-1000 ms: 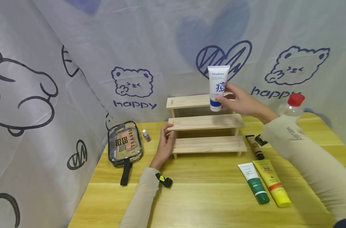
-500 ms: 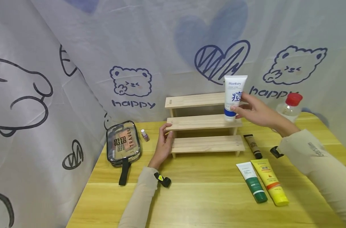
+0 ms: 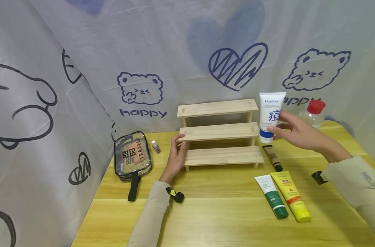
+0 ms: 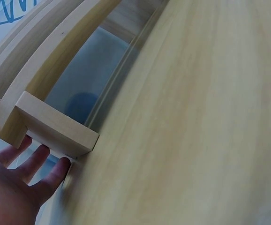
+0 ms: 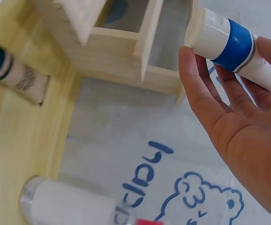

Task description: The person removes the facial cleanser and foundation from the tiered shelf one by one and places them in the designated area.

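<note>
My right hand (image 3: 305, 135) holds a white squeeze tube (image 3: 271, 115) with a blue band upright, cap down, in the air just off the right end of a three-tier wooden display stand (image 3: 219, 132). In the right wrist view, thumb and fingers wrap the tube (image 5: 241, 44) near its cap. My left hand (image 3: 176, 157) grips the left end of the stand by the middle tier. In the left wrist view, that hand (image 4: 13, 183) has fingers curled against the stand's wooden leg (image 4: 56, 124). No items stand on the tiers.
Right of the stand lie a small beige tube (image 3: 273, 157), a green-and-white tube (image 3: 271, 196) and a yellow tube (image 3: 291, 195). Behind my right hand stands a red-capped clear bottle (image 3: 315, 113). On the left are a clear travel pouch (image 3: 133, 156) and a small polish bottle (image 3: 156, 146).
My right hand has carried the white tube rightward and down, from in front of the top tier to beyond the stand's right end. My left hand stays at the stand.
</note>
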`<action>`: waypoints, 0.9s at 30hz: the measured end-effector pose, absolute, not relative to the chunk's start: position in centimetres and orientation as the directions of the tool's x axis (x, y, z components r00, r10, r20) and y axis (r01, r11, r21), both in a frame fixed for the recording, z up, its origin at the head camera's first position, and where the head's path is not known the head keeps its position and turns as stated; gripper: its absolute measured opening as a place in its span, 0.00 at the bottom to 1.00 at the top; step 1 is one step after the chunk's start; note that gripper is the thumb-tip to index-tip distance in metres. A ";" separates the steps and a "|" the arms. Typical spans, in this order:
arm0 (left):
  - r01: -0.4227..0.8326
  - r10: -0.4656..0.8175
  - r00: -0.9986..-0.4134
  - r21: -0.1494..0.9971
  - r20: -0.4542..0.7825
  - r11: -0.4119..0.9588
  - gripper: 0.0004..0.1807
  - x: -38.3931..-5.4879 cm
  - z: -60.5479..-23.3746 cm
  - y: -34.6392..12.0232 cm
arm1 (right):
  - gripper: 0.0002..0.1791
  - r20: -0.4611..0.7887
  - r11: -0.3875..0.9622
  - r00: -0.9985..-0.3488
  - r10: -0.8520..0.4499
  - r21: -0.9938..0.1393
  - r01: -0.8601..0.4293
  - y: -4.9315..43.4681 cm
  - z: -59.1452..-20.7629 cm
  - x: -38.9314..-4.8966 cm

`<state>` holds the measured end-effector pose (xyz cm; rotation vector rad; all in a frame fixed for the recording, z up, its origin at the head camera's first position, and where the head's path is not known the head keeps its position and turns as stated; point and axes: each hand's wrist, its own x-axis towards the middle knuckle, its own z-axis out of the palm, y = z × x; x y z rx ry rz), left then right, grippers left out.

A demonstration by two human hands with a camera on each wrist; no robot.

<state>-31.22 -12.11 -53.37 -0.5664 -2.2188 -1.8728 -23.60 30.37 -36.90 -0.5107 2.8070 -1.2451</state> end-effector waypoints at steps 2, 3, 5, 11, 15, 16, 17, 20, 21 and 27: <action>0.394 0.169 -0.913 0.910 0.371 0.133 0.20 -31.3 -53.4 -12.1 | 0.36 0.103 0.634 -0.946 -0.306 -0.719 -0.284 30.9 -37.4 -23.0; 0.392 0.170 -0.914 0.911 0.368 0.133 0.20 -31.3 -53.4 -12.1 | 0.35 0.105 0.634 -0.946 -0.307 -0.718 -0.286 31.2 -37.7 -22.7; 0.389 0.171 -0.915 0.912 0.365 0.132 0.20 -31.4 -53.5 -12.0 | 0.35 0.119 0.633 -0.943 -0.312 -0.714 -0.300 31.6 -38.3 -22.1; 0.383 0.155 -0.920 0.911 0.360 0.155 0.20 -31.6 -53.4 -11.8 | 0.34 0.166 0.631 -0.935 -0.312 -0.700 -0.335 32.4 -39.4 -20.6; 0.385 0.152 -0.919 0.911 0.363 0.150 0.20 -31.6 -53.4 -11.8 | 0.35 0.136 0.625 -0.942 -0.308 -0.717 -0.308 32.7 -40.3 -19.6; 0.385 0.152 -0.919 0.911 0.364 0.146 0.20 -31.6 -53.5 -11.8 | 0.35 0.122 0.626 -0.944 -0.307 -0.722 -0.297 32.8 -40.5 -19.4; 0.386 0.154 -0.918 0.912 0.365 0.140 0.20 -31.6 -53.5 -11.8 | 0.36 0.111 0.628 -0.946 -0.306 -0.723 -0.288 32.9 -40.8 -19.2; 0.390 0.154 -0.916 0.912 0.369 0.131 0.20 -31.7 -53.6 -11.8 | 0.36 0.075 0.638 -0.950 -0.304 -0.724 -0.262 33.2 -41.5 -18.7; 0.391 0.153 -0.916 0.911 0.371 0.129 0.20 -31.7 -53.6 -11.8 | 0.36 0.070 0.638 -0.950 -0.305 -0.725 -0.259 33.4 -41.8 -18.5; 0.407 0.157 -0.909 0.905 0.387 0.125 0.20 -31.6 -53.5 -11.8 | 0.34 0.046 0.635 -0.952 -0.303 -0.735 -0.238 34.7 -43.4 -17.5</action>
